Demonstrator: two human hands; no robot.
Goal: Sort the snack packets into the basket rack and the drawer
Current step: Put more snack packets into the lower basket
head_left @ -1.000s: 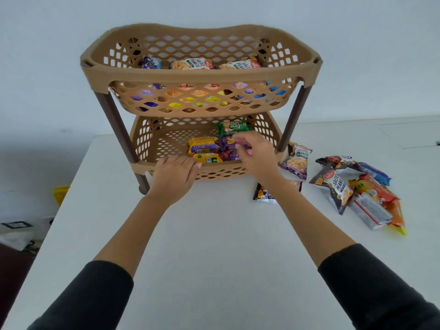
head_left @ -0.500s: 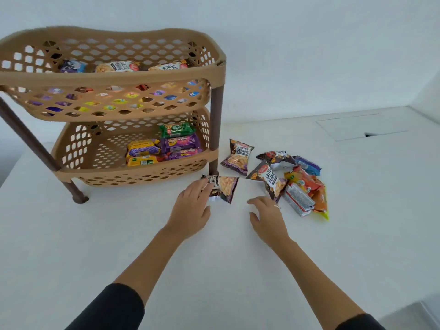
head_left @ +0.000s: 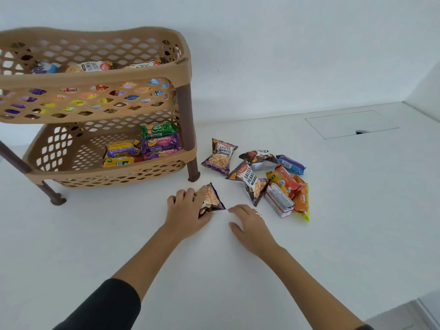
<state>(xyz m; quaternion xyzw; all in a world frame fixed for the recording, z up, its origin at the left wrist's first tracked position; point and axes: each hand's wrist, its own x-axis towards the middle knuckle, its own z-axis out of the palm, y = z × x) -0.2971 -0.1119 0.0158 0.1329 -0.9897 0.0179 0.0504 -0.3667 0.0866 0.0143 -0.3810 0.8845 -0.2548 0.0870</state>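
Left hand (head_left: 188, 210) has its fingers (head_left: 190, 195) curled over a peanut packet (head_left: 212, 198) lying on the white table (head_left: 119, 234), just in front of the basket rack (head_left: 95, 103). Right hand (head_left: 250, 225) rests flat on the table beside it, fingers relaxed, holding nothing. Loose snack pile (head_left: 269, 177) sits right of the rack; biscuit packs (head_left: 147, 146) lie in the lower basket, more packets in the upper one.

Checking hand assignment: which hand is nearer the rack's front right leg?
Left. The left hand lies just in front of the leg, on a peanut packet; the right hand is farther right.
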